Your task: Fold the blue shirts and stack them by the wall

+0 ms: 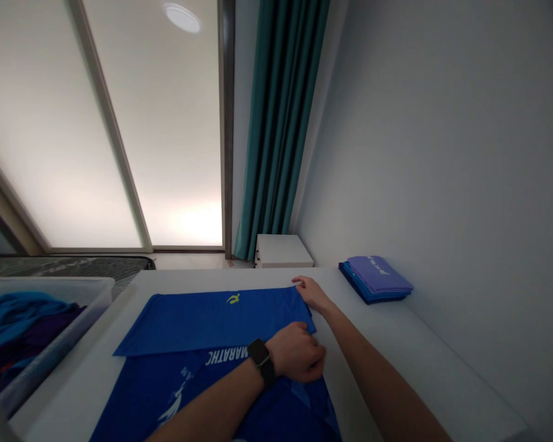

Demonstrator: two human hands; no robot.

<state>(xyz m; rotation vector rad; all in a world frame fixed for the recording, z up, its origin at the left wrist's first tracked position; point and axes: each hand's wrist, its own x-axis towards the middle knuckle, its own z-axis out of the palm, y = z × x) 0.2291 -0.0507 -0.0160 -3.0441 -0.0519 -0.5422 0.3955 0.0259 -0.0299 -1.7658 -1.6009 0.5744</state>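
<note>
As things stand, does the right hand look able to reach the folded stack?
Probably yes. The right hand is at the far right corner of the shirt, and nothing visible blocks the way to the stack. It may first have to leave the shirt.

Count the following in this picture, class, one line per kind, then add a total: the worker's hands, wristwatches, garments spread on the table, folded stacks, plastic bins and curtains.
Left hand and right hand: 2
Wristwatch: 1
Spread blue garment: 1
Folded stack: 1
Plastic bin: 1
Teal curtain: 1
Total: 7
</note>
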